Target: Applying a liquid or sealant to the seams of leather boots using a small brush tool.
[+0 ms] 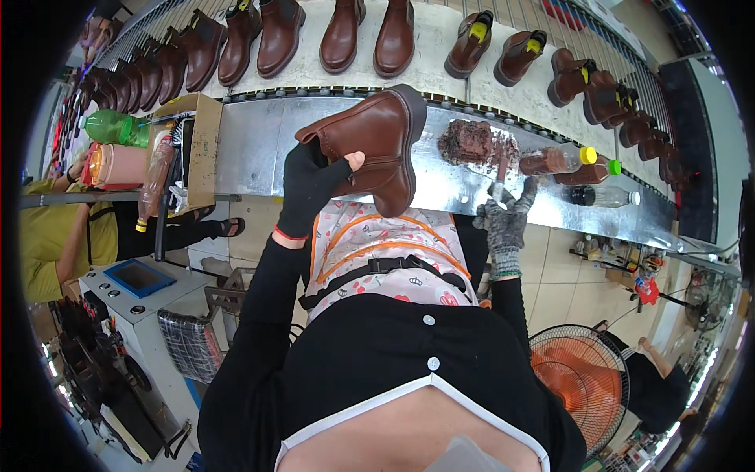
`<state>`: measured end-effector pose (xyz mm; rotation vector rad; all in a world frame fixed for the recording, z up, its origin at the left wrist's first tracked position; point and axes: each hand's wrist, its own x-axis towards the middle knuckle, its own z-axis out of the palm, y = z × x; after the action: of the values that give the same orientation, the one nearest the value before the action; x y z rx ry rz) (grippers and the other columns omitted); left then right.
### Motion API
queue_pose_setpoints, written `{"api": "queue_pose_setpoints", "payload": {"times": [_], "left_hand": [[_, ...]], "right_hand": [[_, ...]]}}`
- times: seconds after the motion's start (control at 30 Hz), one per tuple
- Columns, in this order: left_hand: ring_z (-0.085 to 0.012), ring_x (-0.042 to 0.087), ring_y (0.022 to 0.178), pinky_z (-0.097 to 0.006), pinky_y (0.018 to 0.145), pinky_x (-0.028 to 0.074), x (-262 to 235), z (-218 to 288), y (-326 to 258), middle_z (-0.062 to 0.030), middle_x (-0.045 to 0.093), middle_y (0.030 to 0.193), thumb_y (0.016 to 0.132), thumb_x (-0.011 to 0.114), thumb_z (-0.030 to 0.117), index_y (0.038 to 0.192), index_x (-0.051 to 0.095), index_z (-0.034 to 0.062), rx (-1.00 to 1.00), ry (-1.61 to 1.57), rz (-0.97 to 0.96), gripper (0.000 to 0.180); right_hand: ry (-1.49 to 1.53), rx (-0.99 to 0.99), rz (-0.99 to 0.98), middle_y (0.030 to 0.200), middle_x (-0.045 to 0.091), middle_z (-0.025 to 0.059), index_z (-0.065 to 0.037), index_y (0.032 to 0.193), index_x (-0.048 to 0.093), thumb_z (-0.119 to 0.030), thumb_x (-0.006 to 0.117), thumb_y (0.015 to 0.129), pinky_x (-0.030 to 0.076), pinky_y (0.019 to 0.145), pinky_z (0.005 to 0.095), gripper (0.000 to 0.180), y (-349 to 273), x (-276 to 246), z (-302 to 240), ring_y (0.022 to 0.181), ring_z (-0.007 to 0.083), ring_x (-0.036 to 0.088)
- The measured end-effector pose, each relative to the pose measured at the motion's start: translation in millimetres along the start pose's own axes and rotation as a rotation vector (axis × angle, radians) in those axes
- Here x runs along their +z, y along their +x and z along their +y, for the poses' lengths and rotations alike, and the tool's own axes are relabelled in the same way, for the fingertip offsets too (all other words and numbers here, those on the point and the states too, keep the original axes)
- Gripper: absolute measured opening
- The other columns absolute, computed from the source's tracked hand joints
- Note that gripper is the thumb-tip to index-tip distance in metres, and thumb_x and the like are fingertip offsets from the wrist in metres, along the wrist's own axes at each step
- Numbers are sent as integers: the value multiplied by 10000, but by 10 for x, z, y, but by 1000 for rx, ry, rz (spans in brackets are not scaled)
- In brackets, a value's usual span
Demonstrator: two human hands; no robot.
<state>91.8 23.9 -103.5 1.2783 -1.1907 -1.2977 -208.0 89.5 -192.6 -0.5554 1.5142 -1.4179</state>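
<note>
Currently smooth brown boot [366,141], thick sole [415,118], in left hand [308,185].

Shoe-factory floor. Brown ankle boots [395,39] lined up along a conveyor [434,39]; metal work ledge [259,134] alongside. Left: grey machine cabinet [145,322] with blue-framed screen [140,277], co-worker [35,267] near line.

1 smooth brown boot [370,141] with a dark sole is held over the near edge of the worktop [259,141], tipped sideways: opening left, sole right, toe toward the person. 1 slim, pale-handled tool [498,189] is partly hidden.
</note>
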Motion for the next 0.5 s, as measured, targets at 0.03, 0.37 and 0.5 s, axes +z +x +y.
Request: {"api": "queue_pose_setpoints", "payload": {"times": [0.03, 0.37, 0.5], "left_hand": [[-96, 607, 707, -243, 624, 501, -10, 52, 9, -88, 665, 874, 732, 752, 137, 1081, 580, -42, -2, 25, -12, 428], [-102, 582, 631, -235, 603, 472, -47, -84, -10, -56, 654, 781, 667, 801, 238, 1087, 608, 26, 201, 350, 14, 509], [-110, 564, 598, -231, 589, 457, -19, -80, 17, -46, 642, 743, 659, 801, 267, 1052, 625, 51, 226, 365, -11, 482]], "right_hand": [[13, -7, -44, 984, 536, 127, -303, 1431, 53, 104, 545, 781, 476, 384, 279, 911, -68, 93, -67, 549, 169, 573], [-44, 274, -178, 839, 552, 64, -130, 1407, 215, -138, 515, 922, 451, 506, 211, 571, -345, 166, 202, 607, 91, 516], [240, 37, -233, 858, 566, 88, -121, 1413, 178, -129, 498, 925, 474, 500, 227, 584, -339, 200, 92, 604, 107, 546]]}}
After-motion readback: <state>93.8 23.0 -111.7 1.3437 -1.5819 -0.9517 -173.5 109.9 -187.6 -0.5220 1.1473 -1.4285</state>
